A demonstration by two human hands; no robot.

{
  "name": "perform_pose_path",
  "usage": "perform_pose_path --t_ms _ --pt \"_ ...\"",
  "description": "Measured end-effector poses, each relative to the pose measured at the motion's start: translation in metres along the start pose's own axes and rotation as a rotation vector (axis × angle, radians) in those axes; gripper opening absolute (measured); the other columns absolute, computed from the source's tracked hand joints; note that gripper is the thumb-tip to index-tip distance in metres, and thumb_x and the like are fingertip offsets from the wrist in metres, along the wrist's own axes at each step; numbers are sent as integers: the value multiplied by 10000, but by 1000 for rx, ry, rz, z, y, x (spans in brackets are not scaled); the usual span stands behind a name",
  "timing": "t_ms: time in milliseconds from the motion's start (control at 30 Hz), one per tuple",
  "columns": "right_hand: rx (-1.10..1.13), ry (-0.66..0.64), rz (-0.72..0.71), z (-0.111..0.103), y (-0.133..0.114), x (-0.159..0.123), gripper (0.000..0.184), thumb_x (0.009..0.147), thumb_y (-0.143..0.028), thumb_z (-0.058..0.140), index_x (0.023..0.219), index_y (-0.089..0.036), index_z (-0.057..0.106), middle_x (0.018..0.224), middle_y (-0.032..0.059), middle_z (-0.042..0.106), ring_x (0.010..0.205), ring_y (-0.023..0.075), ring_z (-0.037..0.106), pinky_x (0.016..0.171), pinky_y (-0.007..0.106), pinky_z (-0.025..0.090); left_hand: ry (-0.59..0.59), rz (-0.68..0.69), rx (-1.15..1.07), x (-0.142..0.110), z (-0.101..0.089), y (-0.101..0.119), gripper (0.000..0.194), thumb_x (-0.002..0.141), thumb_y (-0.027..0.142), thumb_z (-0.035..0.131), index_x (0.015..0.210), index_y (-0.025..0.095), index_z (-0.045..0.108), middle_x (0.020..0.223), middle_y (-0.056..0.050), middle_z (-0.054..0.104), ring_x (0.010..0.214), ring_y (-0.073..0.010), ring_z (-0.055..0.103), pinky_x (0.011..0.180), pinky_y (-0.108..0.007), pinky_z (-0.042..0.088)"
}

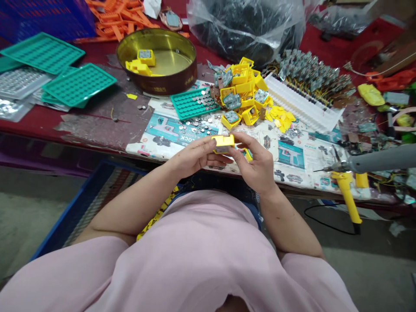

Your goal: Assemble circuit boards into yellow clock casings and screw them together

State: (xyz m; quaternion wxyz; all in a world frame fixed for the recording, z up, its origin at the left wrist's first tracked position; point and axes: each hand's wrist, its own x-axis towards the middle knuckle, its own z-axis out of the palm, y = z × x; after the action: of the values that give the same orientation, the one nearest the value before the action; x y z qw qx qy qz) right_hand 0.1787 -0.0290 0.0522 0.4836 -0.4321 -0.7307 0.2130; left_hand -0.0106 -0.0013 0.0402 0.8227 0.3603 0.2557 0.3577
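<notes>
Between both hands, just over the table's front edge, is a small yellow plastic case [223,142] with a greyish side facing me. My left hand [198,157] pinches its left end between thumb and fingers. On the other end, the thumb and fingers of my right hand [255,161] close round the case. Another yellow piece [248,154] shows partly behind my right fingers; whether it is touched I cannot tell. Beyond my hands lies a heap of yellow cases [242,82], some with grey parts inside. A green tray [195,104] with button cells stands beside the heap.
A round tin [157,84] with yellow cases stands behind on the left, near green trays [79,84]. A white strip rack [302,104] and wired grey parts [312,71] lie right of the heap. A soldering iron [373,161] and yellow-handled tool [349,203] are at the right.
</notes>
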Motion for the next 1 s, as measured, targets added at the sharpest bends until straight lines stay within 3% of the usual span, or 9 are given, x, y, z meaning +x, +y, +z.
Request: perform_pose_path --t_ms 233,400,500,600,800,1000 --pt "182 10 226 5 14 2 376 851 -459 695 1172 -263 698 1076 24 749 888 147 705 816 309 591 39 -63 -46 0 7 -6 296 893 398 672 1031 137 682 895 -86 783 786 -201 770 747 -272 612" --pt "90 55 235 8 12 2 369 857 -517 665 1080 -231 735 980 44 750 866 166 702 858 349 581 118 -109 -68 -1 14 -7 281 965 343 567 1025 100 693 884 -120 783 744 -216 770 673 -274 611" --pt "101 9 281 8 12 3 391 871 -538 632 1092 -229 726 1008 51 744 865 163 700 812 331 588 167 -163 -80 0 16 -7 357 991 379 516 1008 75 703 843 -143 777 717 -215 765 654 -281 612" --pt "66 -30 285 9 11 3 391 871 -510 635 1149 -243 698 1060 38 736 902 161 686 834 329 576 181 -187 -122 0 17 -7 370 1002 386 490 973 85 704 804 -130 771 710 -212 764 645 -279 611" --pt "-10 41 224 14 8 1 396 809 -394 710 1148 -193 681 1066 50 740 893 163 673 848 321 558 174 -203 -184 0 21 -8 360 1021 321 435 879 107 687 747 -96 756 700 -196 759 660 -270 609" --pt "-21 70 249 18 10 1 385 798 -417 714 1127 -217 701 1077 40 753 925 175 692 884 333 568 244 -222 -258 -1 24 -7 402 1039 326 359 919 124 684 766 -85 757 708 -188 756 691 -295 619"
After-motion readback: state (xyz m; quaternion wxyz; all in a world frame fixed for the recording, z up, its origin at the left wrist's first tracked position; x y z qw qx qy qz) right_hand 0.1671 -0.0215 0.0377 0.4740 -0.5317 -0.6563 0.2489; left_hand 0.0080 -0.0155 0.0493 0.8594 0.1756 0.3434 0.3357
